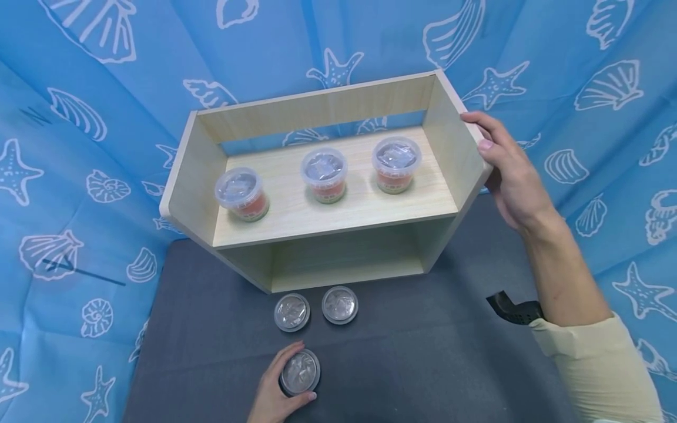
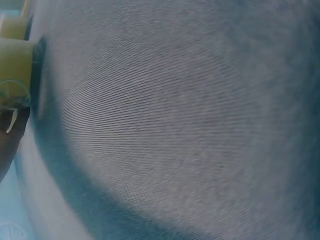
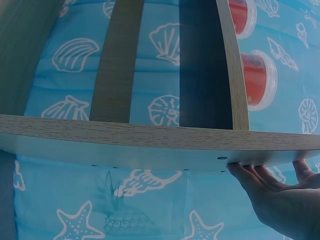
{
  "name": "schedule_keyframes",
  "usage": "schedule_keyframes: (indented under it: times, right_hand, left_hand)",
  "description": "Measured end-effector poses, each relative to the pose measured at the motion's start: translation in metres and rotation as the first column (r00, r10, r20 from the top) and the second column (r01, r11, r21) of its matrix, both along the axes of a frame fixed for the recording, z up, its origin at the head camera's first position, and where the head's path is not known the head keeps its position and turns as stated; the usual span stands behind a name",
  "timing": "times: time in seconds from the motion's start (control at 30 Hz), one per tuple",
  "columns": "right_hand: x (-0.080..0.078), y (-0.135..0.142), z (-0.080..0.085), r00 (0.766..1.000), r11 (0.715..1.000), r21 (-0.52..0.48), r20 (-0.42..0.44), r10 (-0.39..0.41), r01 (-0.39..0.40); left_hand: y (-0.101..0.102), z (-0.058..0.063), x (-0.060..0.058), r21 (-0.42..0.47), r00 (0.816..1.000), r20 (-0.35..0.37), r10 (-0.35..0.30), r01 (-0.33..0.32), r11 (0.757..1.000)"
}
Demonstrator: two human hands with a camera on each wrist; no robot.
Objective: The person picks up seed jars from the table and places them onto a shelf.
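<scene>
My left hand curls its thumb and fingers around a round plastic tub with a clear lid, near the front of the table. In the left wrist view, a yellow tub appears at the left edge beside dark fingers. At the right end of a pale wooden shelf unit, my right hand rests its thumb and index finger along the side panel's edge. The right wrist view shows fingertips against this panel's outer face. Several of that hand's fingers are hidden behind the panel in the head view.
Three lidded tubs with red contents stand in a row on the upper board. Two more lidded tubs sit on the dark grey tabletop before the unit. A blue seashell curtain hangs behind.
</scene>
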State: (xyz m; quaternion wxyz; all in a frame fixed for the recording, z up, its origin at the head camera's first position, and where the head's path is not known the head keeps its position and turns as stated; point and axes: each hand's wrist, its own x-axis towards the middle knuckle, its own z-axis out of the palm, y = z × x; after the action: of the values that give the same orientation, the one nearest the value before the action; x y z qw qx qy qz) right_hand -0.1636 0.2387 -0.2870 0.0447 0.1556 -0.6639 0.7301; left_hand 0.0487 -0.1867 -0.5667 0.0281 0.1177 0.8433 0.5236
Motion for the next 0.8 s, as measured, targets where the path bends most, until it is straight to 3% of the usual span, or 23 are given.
schedule_keyframes:
  times: [0.2, 0.3, 0.6, 0.8]
  right_hand:
    - [0.0, 0.0, 0.0, 1.0, 1.0, 0.005, -0.008, 0.004, -0.004]
    - [0.0, 0.0, -0.001, 1.0, 1.0, 0.006, -0.007, 0.003, -0.003]
    - [0.0, -0.001, -0.002, 1.0, 1.0, 0.004, -0.012, -0.004, 0.004]
    - [0.001, -0.003, -0.002, 1.0, 1.0, 0.017, -0.022, -0.013, 0.014]
  left_hand:
    - [0.003, -0.004, 0.002, -0.025, 0.987, 0.134, 0.086, -0.084, 0.996]
    - [0.004, -0.008, 0.002, -0.02, 0.986, 0.141, 0.093, -0.091, 0.996]
    - [0.008, -0.012, 0.001, -0.063, 0.993, 0.043, 0.112, -0.11, 0.992]
    - [0.012, -0.007, 0.0, -0.079, 0.991, 0.052, 0.124, -0.12, 0.99]
